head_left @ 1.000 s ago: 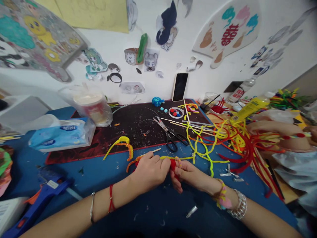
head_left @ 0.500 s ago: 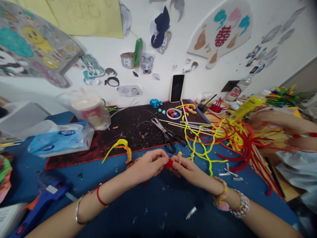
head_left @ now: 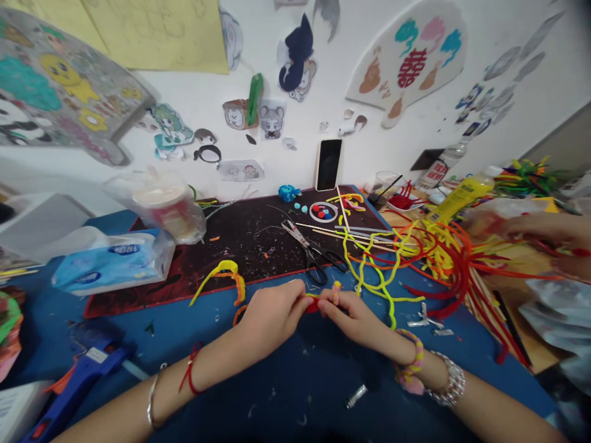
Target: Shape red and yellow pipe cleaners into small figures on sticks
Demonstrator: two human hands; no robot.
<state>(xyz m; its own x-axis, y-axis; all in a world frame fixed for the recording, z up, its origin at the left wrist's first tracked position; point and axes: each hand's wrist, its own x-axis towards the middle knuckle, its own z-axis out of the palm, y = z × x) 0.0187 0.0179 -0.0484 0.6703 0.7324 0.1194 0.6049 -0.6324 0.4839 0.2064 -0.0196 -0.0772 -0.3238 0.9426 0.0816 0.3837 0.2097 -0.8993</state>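
Note:
Both hands meet over the blue table, pinching a small red pipe cleaner piece [head_left: 313,304] between their fingertips. My left hand [head_left: 274,311] is closed on its left end, knuckles up. My right hand [head_left: 344,312] is closed on the right end, and a yellow-and-pink ring shows on one finger. A thin yellow strip runs along the top of the red piece; whether it is joined cannot be made out. Beside my left hand an orange loop [head_left: 239,315] peeks out. Left of it lies a bent yellow-and-orange pipe cleaner [head_left: 226,271].
Scissors [head_left: 311,252] lie just beyond my hands. Yellow pipe cleaners [head_left: 376,277] and red ones [head_left: 462,271] spread to the right, near a co-worker's hand [head_left: 545,231]. A blue glue gun [head_left: 87,369] lies at left, below a tissue pack [head_left: 113,258]. A phone [head_left: 329,165] leans on the wall.
My left hand has rolled over and its wrist has risen slightly. More of the red piece shows as a strip with yellow above it. The co-worker's hand at right has shifted.

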